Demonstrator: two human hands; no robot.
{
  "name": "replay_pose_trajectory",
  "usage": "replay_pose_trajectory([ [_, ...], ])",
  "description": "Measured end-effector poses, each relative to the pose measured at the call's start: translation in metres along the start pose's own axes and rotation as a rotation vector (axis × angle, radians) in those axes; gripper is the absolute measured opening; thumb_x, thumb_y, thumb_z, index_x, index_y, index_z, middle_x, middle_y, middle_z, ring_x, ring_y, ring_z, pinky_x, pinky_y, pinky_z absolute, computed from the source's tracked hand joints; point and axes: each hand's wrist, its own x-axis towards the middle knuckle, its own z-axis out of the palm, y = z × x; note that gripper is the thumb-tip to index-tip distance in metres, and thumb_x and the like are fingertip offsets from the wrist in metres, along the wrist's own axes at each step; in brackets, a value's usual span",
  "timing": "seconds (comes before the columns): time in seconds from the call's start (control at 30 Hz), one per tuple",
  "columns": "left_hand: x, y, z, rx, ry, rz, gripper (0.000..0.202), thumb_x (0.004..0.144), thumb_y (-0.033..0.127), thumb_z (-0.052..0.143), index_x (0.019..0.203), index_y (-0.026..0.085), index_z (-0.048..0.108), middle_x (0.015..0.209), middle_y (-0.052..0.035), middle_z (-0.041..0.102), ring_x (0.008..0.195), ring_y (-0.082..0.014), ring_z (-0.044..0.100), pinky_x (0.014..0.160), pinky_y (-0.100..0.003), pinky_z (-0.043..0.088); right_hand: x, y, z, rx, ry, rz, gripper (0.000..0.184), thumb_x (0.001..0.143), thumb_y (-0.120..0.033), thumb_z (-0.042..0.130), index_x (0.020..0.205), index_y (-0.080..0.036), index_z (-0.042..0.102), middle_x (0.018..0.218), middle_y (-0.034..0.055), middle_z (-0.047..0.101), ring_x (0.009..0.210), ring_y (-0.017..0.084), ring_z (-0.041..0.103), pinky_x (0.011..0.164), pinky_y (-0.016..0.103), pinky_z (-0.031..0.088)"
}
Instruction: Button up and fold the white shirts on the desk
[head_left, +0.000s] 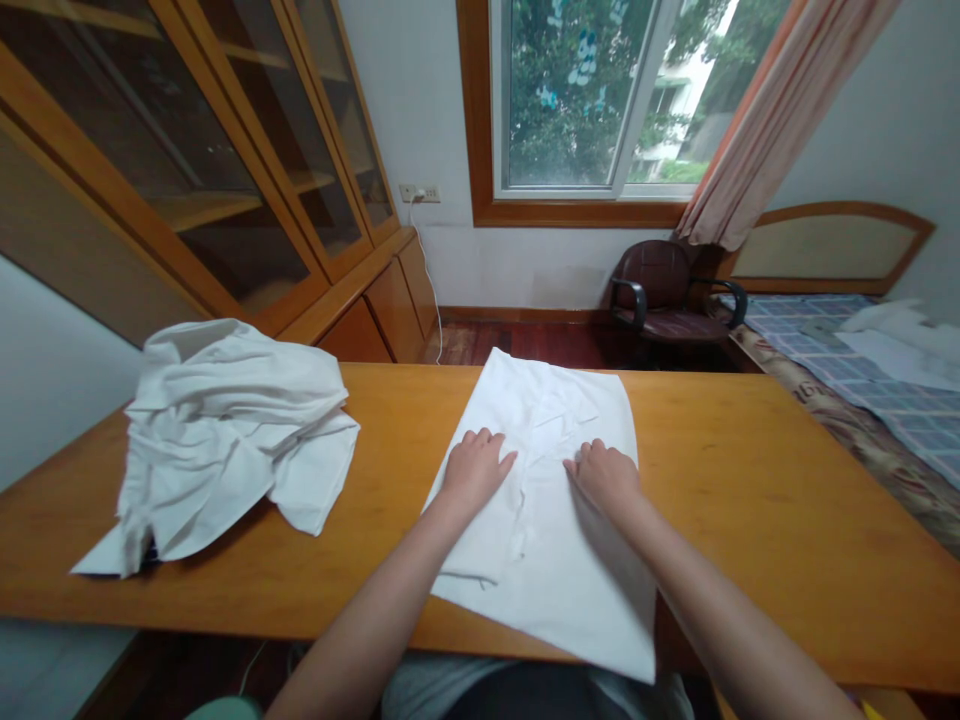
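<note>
A white cloth garment (585,570) lies folded on the wooden table (750,470) in front of me, with a folded-in strip along its left side and small wrinkles near the middle. Its near right corner hangs over the table's front edge. My left hand (476,468) rests on the left fold, open, with the thumb apart from the fingers. On the right half, my right hand (604,475) presses down with slightly bent fingers and the thumb pointing inward. Its fingertips are partly hidden, and the cloth is creased beneath it.
A crumpled heap of white cloth (232,430) sits at the table's left. Beyond the table are a glass-fronted cabinet (225,150), a window, and an armchair (656,290). A bed (862,350) stands at the right, past the table's edge.
</note>
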Motion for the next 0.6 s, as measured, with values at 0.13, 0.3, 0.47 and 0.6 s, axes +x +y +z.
replay_pose_trajectory([
  [0.13,-0.013,0.006,0.012,0.025,-0.087,-0.011,0.065,0.09,0.06,0.051,0.139,0.017,0.052,0.139,-0.019,0.055,0.131,-0.0402,0.044,0.107,-0.061,0.033,-0.019,-0.017,-0.001,0.045,-0.101,-0.048,0.05,0.099,-0.046,0.041,0.104,-0.006,0.07,0.099,0.0235,0.071,0.092,0.033,0.071,0.075,0.038,0.053],
  [0.3,-0.003,-0.011,0.017,0.098,-0.109,-0.026,0.056,0.092,0.028,0.049,0.148,0.025,0.042,0.154,-0.0139,0.041,0.145,-0.0364,0.029,0.114,-0.07,0.01,-0.04,-0.043,0.002,0.095,-0.157,-0.199,0.05,0.097,-0.046,0.041,0.099,-0.009,0.075,0.095,0.0232,0.073,0.089,0.033,0.072,0.073,0.039,0.054],
  [0.47,0.003,-0.036,0.015,0.058,-0.139,0.026,0.066,0.087,0.004,0.037,0.147,0.03,0.042,0.156,-0.0076,0.04,0.148,-0.0319,0.026,0.114,-0.07,0.015,-0.069,-0.075,0.003,0.15,-0.269,-0.421,0.045,0.093,-0.044,0.046,0.096,-0.013,0.078,0.094,0.0206,0.075,0.083,0.034,0.072,0.066,0.039,0.053],
  [0.6,-0.006,-0.054,0.024,0.02,-0.133,0.151,0.08,0.079,-0.005,0.033,0.15,0.032,0.037,0.158,-0.0024,0.035,0.149,-0.0242,0.024,0.117,-0.06,0.021,-0.081,-0.078,-0.008,0.315,-0.392,-0.654,0.039,0.09,-0.048,0.052,0.082,-0.019,0.077,0.078,0.0093,0.076,0.068,0.024,0.07,0.058,0.03,0.047],
])
